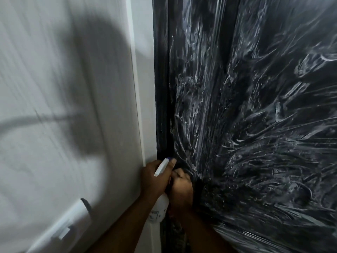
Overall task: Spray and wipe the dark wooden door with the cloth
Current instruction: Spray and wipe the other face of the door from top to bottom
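Note:
The dark wooden door (255, 106) fills the right half of the view, under wrinkled clear plastic film with whitish streaks. Its black frame edge (161, 88) runs down beside the white wall. My left hand (153, 178) is wrapped around the neck of a white spray bottle (160, 203), whose nozzle with a blue tip (166, 159) points up toward the frame. My right hand (182, 187) is pressed against the door's lower left edge, fingers curled; a cloth is not clearly visible in it.
A white wall (63, 106) with a vertical white trim strip (136, 88) takes up the left side, with a large shadow on it. A white skirting board (60, 229) runs along the floor at lower left.

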